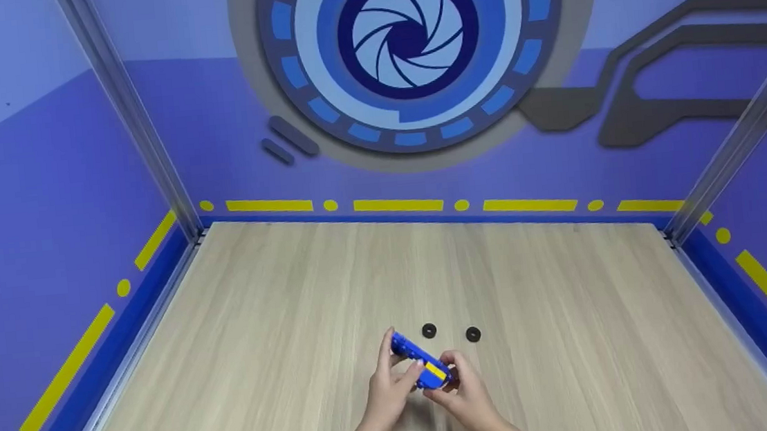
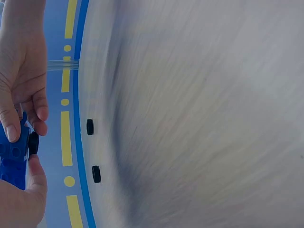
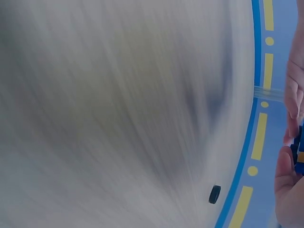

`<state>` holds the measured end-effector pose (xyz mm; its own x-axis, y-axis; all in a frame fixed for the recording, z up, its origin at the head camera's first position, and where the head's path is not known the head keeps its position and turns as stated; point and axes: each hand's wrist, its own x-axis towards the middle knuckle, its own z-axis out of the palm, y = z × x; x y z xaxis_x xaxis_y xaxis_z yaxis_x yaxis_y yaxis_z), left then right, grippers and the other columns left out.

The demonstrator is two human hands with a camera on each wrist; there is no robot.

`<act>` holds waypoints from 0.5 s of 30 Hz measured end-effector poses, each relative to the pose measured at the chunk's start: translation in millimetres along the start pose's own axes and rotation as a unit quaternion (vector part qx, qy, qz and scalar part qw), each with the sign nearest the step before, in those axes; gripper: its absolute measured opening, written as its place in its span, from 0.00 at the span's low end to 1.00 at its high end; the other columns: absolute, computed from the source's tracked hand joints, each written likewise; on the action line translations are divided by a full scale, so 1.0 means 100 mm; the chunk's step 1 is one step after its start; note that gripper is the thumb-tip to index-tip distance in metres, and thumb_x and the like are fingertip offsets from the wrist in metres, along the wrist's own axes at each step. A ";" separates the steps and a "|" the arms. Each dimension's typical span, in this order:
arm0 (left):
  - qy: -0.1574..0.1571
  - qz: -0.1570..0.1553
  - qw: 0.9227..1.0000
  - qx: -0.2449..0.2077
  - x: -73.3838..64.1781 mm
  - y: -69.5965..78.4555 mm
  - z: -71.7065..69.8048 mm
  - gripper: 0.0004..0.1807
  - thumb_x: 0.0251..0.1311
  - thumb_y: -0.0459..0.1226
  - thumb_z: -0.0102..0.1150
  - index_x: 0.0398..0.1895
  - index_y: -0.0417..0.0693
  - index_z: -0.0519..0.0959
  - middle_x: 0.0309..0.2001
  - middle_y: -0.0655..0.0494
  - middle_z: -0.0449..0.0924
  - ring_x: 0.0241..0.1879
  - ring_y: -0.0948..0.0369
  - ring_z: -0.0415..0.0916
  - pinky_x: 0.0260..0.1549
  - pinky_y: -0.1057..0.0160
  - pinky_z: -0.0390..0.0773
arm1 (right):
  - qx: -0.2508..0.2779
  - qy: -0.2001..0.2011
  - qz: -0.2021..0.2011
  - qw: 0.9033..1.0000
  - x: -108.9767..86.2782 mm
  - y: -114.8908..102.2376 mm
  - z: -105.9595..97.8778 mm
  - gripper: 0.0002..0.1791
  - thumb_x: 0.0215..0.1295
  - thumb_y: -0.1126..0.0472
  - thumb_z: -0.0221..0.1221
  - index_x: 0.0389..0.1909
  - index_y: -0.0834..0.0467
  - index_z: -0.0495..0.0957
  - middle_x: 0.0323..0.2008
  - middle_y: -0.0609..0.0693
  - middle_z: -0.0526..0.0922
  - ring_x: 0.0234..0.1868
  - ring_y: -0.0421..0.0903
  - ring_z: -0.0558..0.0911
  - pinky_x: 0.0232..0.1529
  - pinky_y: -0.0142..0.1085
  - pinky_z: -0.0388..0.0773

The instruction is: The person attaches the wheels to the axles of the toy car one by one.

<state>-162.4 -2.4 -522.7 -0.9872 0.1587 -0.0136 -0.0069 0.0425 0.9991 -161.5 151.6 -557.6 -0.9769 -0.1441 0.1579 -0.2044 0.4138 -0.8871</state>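
Note:
A blue building-brick toy vehicle (image 1: 424, 368) with a yellow strip is held in the air between both hands, tilted. My left hand (image 1: 386, 392) grips it from the left, thumb on the near side and fingers along the far end. From the right, my right hand (image 1: 468, 394) pinches the near end between thumb and fingers. Blue studs and a black wheel (image 2: 33, 143) on its side show in the left wrist view, with fingertips of both hands at the wheel. Two loose black tyres, one on the left (image 1: 429, 331) and one on the right (image 1: 474, 334), lie just beyond the hands.
The wooden tabletop (image 1: 282, 321) spreads around the hands. Purple-blue printed panels (image 1: 210, 133) wall in the back and both sides, with metal posts (image 1: 139, 119) at the corners.

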 end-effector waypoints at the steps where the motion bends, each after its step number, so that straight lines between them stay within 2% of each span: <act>1: 0.000 -0.002 1.000 -0.002 -0.01 0.03 0.01 0.38 0.59 0.40 0.50 0.68 0.49 0.42 0.54 0.31 0.65 0.36 0.55 0.78 0.34 0.57 0.77 | -0.006 0.003 -0.004 1.000 0.00 0.00 0.01 0.27 0.46 0.57 0.64 0.44 0.60 0.63 0.39 0.52 0.70 0.32 0.36 0.72 0.34 0.32 0.75; 4: 0.009 -0.012 1.000 -0.008 -0.04 0.08 0.02 0.38 0.59 0.40 0.51 0.68 0.50 0.43 0.49 0.35 0.70 0.38 0.55 0.77 0.35 0.58 0.77 | -0.021 0.013 -0.023 0.999 -0.01 0.02 0.05 0.25 0.46 0.58 0.65 0.43 0.60 0.64 0.37 0.52 0.70 0.30 0.35 0.71 0.31 0.31 0.75; 7: 0.020 -0.021 1.000 -0.010 -0.03 0.06 0.04 0.39 0.57 0.40 0.52 0.68 0.51 0.44 0.44 0.40 0.75 0.38 0.56 0.76 0.33 0.61 0.77 | -0.033 0.024 -0.043 0.998 -0.02 0.04 0.08 0.24 0.45 0.60 0.65 0.41 0.60 0.64 0.35 0.50 0.70 0.29 0.34 0.70 0.29 0.31 0.75; 11: 0.024 -0.027 0.999 -0.015 0.03 -0.07 0.04 0.40 0.56 0.39 0.54 0.68 0.50 0.44 0.40 0.43 0.77 0.36 0.58 0.76 0.32 0.62 0.76 | -0.041 0.032 -0.058 0.997 -0.03 0.06 0.11 0.24 0.45 0.61 0.65 0.41 0.59 0.64 0.35 0.49 0.69 0.28 0.32 0.69 0.28 0.30 0.75; 15: 0.014 -0.034 0.999 -0.020 0.10 -0.22 0.05 0.44 0.54 0.41 0.57 0.69 0.52 0.41 0.40 0.46 0.77 0.36 0.60 0.76 0.32 0.62 0.76 | -0.047 0.035 -0.063 0.996 -0.04 0.07 0.10 0.24 0.45 0.60 0.65 0.41 0.59 0.64 0.35 0.49 0.69 0.29 0.32 0.69 0.29 0.30 0.75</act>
<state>-171.3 2.9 -544.9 -0.9884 0.1286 -0.0812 -0.0802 0.0129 0.9967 -158.8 145.6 -568.9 -0.9444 -0.1384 0.2983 -0.3274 0.4790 -0.8144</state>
